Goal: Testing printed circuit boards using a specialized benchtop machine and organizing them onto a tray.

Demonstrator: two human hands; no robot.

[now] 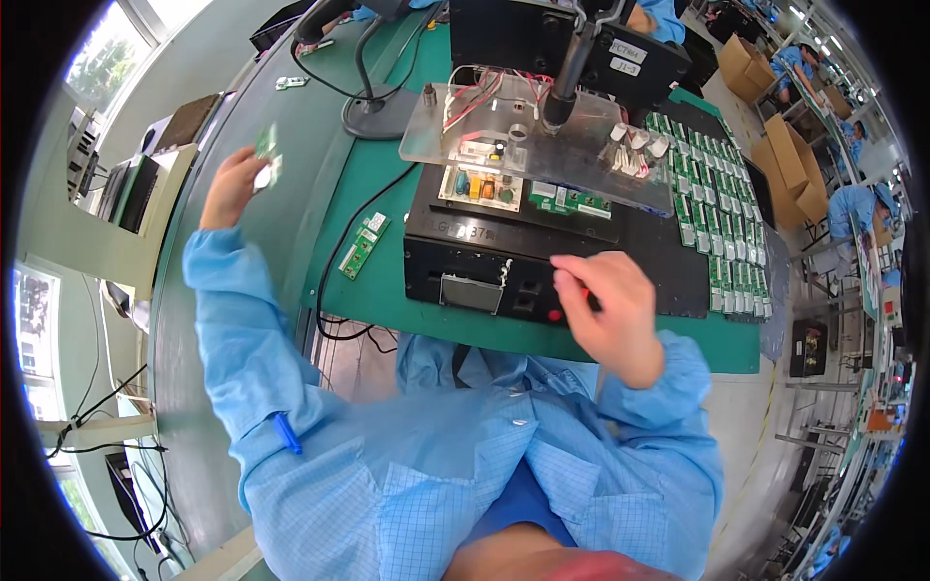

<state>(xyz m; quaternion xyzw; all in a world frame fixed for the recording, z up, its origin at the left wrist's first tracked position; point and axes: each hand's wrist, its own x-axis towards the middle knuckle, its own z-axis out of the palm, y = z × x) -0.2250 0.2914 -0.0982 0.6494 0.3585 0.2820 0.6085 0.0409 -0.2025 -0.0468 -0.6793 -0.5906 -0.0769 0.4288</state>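
Out over the grey conveyor, my left hand (231, 186) pinches a small green circuit board (268, 160), blurred by motion. My right hand (615, 310) hovers at the front of a black test fixture (426, 276), beside its red button (555, 316); thumb and forefinger are apart with nothing between them. Inside the fixture sit a pale board with coloured components (481, 187) and a green board (572, 200), under a raised clear plate (441, 143) carrying wires. Left of the fixture, another green circuit board (363, 245) lies alone on the green mat (339, 198).
Rows of green boards (712, 208) cover the right end of the bench. A black cable (354, 228) runs beside the fixture. Behind it stands a round grey lamp base (380, 118). One small part (291, 83) rests on the conveyor (184, 320). Other people work at far right.
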